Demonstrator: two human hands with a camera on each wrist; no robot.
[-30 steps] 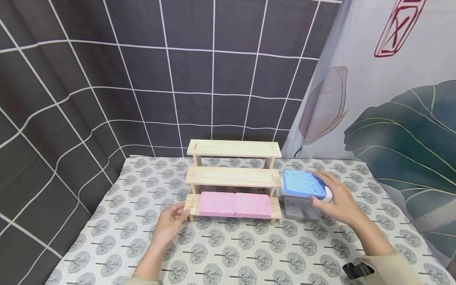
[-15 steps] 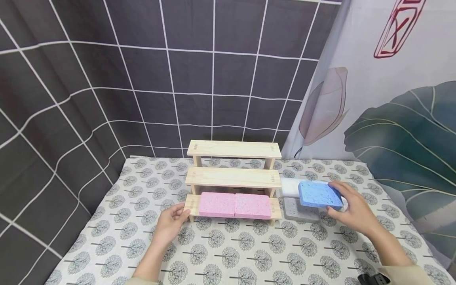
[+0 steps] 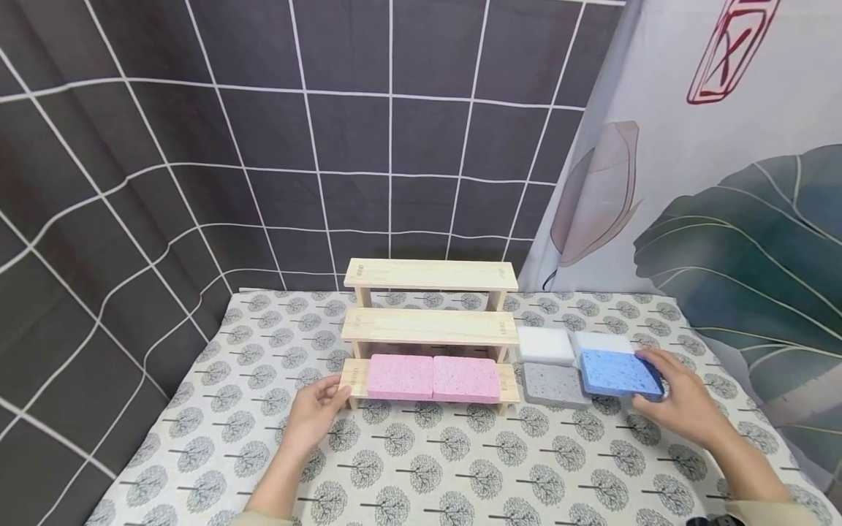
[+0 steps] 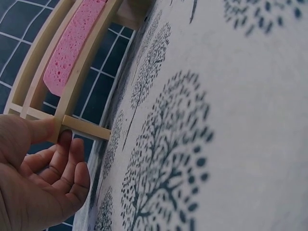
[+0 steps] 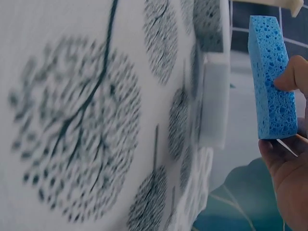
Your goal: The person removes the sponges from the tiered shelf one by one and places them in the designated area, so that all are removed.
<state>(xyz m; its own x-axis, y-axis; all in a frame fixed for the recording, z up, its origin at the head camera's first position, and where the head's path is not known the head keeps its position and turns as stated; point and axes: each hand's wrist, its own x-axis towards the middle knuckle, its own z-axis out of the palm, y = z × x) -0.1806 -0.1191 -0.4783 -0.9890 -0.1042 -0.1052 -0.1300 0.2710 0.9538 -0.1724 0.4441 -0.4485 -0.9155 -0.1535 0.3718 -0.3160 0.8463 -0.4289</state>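
My right hand (image 3: pixel 677 398) grips a blue sponge (image 3: pixel 618 372) by its right end, thumb on one side and fingers on the other. The right wrist view shows this blue sponge (image 5: pixel 273 82) raised over the tablecloth. My left hand (image 3: pixel 314 410) pinches the left end of the lowest step of a three-tier wooden shelf (image 3: pixel 430 326); in the left wrist view the thumb of that hand (image 4: pixel 45 178) lies on top and a finger underneath. Two pink sponges (image 3: pixel 400 377) lie side by side on that lowest step. The upper two steps are bare wood.
Right of the shelf lie a grey sponge (image 3: pixel 555 385) and two white sponges (image 3: pixel 544 345), one partly hidden behind the blue sponge. A tree-print cloth (image 3: pixel 421 475) covers the table. A dark grid curtain (image 3: pixel 263 146) hangs behind, a light patterned curtain (image 3: pixel 737 219) at right.
My right hand has carried the blue sponge rightward and nearer to me, uncovering the white sponges and the grey one. My left hand has stayed on the shelf.
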